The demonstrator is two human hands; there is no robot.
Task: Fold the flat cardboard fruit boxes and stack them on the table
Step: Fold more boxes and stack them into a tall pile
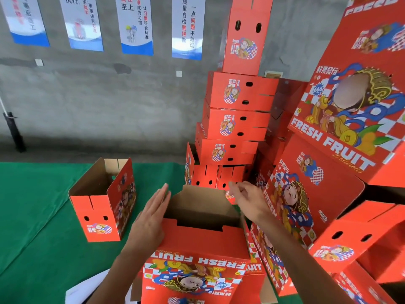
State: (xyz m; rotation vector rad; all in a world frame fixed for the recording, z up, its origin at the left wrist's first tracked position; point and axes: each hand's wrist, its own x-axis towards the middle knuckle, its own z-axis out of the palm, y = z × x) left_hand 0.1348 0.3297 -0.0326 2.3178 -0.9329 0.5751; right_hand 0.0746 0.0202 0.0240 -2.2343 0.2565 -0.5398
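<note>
Head view: I am seeing the half-folded red fruit box (197, 244) lying directly below both hands, its long axis running away from me. The left hand (151, 216) is pressing flat-fingered against its left wall, nearer; the right hand (247, 198) is pinching the far-right flap.

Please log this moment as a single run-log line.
left hand: open, on box | right hand: pinching far flap | stack: behind

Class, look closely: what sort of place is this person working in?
Probably a fruit packing workshop: stacked red fruit boxes, workplace quality posters on a bare concrete wall, and a green-covered work table.
</note>
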